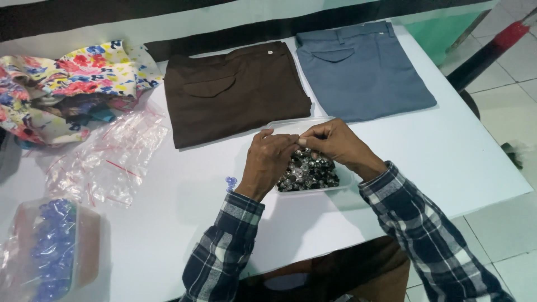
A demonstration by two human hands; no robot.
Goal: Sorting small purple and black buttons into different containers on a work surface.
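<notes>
White counter (447, 151) fills most of the frame; its right edge runs diagonally down the right side, with tiled floor beyond, and its near edge crosses the lower centre. Bare counter is seen at lower centre and right of centre.

Brown trousers (235, 92), folded, lie at upper centre. Grey-blue trousers (361, 70), folded, lie just beside them at upper right, near the counter's far right corner. Floral cloth (72, 84) is bunched at upper left. Clear zip bags (106, 162) are heaped at left of centre. A bag of blue beads (53, 251) sits at lower left.

A shallow clear tray (335, 187) of small dark metal buttons (307, 170) stands at centre, touching the hem of the brown trousers. Both hands are held over it. Left hand (268, 159): fingers curled, tips pinched together at the top. Right hand (335, 142): fingers closed to meet the left fingertips. Something very small seems pinched between them; what it is cannot be told.

Judgement: the pinch is best kept low over the tray, so a dropped piece falls back in. Wrists are best rested on the counter for steadiness. A few blue beads (231, 182) lie loose just left of the tray, near the left wrist. Room for sorting is widest on the right; the right edge is a risk for rolling pieces.
</notes>
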